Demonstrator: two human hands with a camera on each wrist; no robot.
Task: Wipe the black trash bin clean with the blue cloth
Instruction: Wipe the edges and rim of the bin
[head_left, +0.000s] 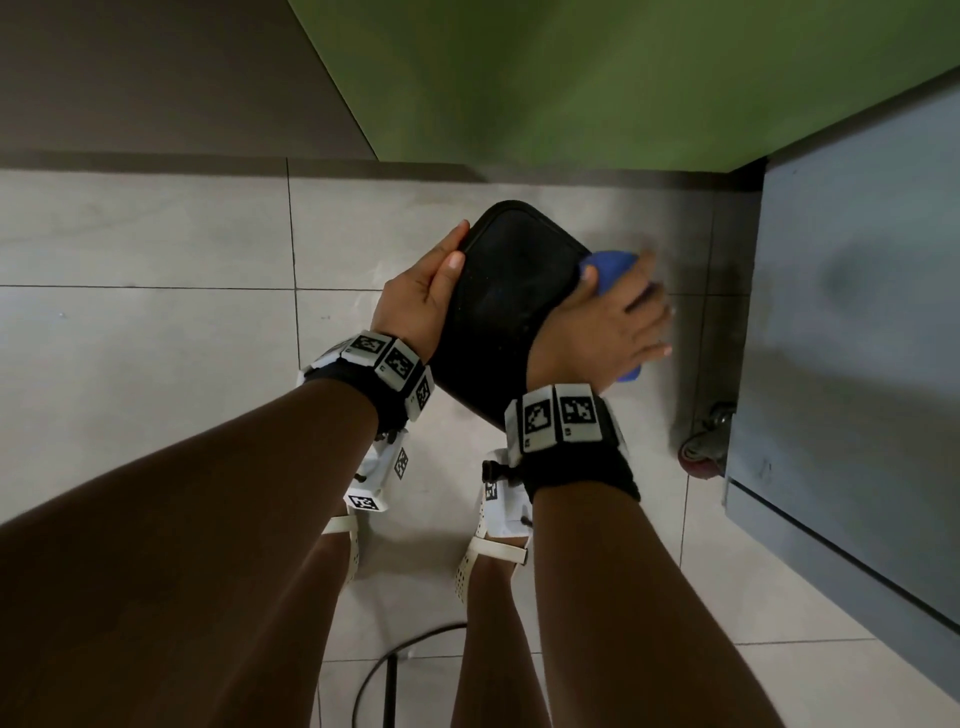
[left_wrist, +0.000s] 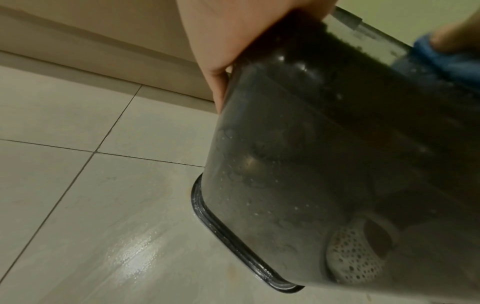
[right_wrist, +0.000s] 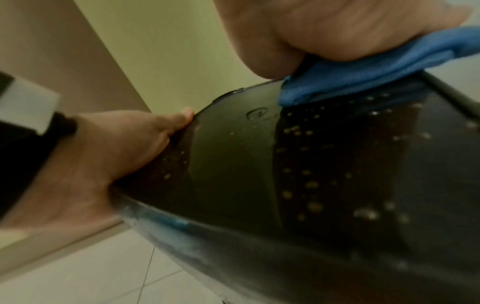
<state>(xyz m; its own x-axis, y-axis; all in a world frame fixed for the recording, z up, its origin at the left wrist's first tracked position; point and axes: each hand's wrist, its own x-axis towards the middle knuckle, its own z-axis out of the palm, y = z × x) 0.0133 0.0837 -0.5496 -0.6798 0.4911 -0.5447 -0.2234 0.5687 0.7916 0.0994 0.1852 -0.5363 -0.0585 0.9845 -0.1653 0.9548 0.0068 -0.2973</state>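
I hold the black trash bin (head_left: 504, 291) upside down and tilted over the floor, its base facing me and its rim (left_wrist: 233, 246) low near the tiles. My left hand (head_left: 431, 291) grips the base's left edge, thumb on the base and fingers down the side. Spread flat, my right hand (head_left: 608, 322) presses the blue cloth (head_left: 613, 262) against the bin's right side. In the right wrist view the cloth (right_wrist: 363, 72) lies under my palm (right_wrist: 337, 26) on the bin (right_wrist: 259, 174), which is speckled with drops. The left wrist view shows the bin wall (left_wrist: 298, 164) and the cloth (left_wrist: 446, 59).
A grey cabinet (head_left: 857, 338) on a caster (head_left: 701, 452) stands close on the right. A green wall (head_left: 571, 78) rises behind the bin. Light floor tiles (left_wrist: 103, 205) look wet. A black cable (head_left: 384, 670) curls by my sandalled feet (head_left: 488, 551).
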